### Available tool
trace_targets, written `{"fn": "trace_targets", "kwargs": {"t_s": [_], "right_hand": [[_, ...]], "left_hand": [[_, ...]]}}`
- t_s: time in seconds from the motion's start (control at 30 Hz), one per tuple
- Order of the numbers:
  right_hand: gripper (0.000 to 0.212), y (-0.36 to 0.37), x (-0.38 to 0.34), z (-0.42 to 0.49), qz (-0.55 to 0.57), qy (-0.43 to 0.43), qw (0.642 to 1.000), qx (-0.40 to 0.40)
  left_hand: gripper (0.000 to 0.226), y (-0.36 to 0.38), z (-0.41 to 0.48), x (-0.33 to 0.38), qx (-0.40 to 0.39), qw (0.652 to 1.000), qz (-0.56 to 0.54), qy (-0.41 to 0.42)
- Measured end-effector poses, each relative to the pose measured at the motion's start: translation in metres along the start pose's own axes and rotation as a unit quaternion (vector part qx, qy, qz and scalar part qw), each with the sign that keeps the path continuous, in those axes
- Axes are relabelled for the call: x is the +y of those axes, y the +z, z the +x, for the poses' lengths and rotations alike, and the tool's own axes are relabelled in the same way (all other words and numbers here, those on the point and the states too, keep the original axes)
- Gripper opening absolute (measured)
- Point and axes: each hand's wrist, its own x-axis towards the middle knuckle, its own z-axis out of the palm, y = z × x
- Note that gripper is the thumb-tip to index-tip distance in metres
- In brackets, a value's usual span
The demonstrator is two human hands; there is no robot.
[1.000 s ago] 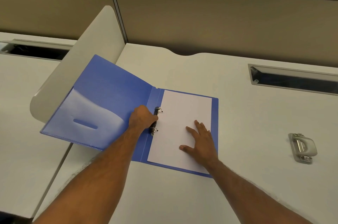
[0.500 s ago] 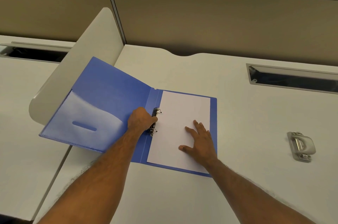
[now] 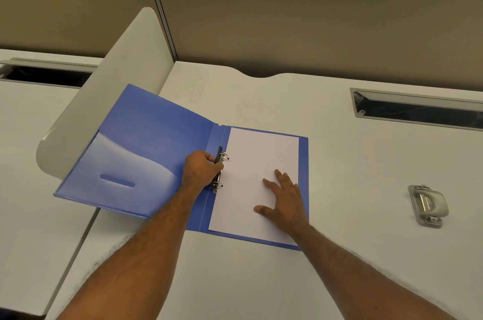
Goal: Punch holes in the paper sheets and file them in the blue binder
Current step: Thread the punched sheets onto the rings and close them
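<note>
Almost nothing has moved since a second ago: I see both hands parked where they were, and only the view has drifted a little. My left hand [image 3: 201, 170] is curled over the ring mechanism [image 3: 219, 172] at the spine of the blue binder [image 3: 156, 136], fingers bunched around the dark lever at its upper end. My right hand [image 3: 283, 202] lies flat and spread on the paper sheets [image 3: 251, 162], gripping nothing, just pressing them down. The sheets sit on the binder's right-hand cover, their left edge against the two metal rings, with small dark holes showing next to each ring. The binder lies open on the white desk [image 3: 339, 189], its left cover tilted up against the curved divider [image 3: 125, 63]. The hole punch [image 3: 427, 206] rests well apart to the right, untouched
</note>
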Motion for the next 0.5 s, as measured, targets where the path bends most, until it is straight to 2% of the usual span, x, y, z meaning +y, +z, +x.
{"fn": "trace_targets", "kwargs": {"t_s": [0.1, 0.4, 0.5], "right_hand": [[0.08, -0.001, -0.001, 0.0, 0.001, 0.001, 1.0, -0.002], [0.08, -0.002, -0.003, -0.002, 0.0, 0.006, 1.0, -0.004], [0.08, -0.002, -0.003, -0.002, 0.002, 0.007, 1.0, -0.004]], "left_hand": [[0.007, 0.002, -0.003, 0.007, -0.014, 1.0, -0.017, 0.016], [0.023, 0.015, -0.019, -0.002, 0.032, 0.995, 0.012, 0.092], [0.028, 0.018, -0.02, -0.005, 0.013, 0.994, 0.05, 0.096]]}}
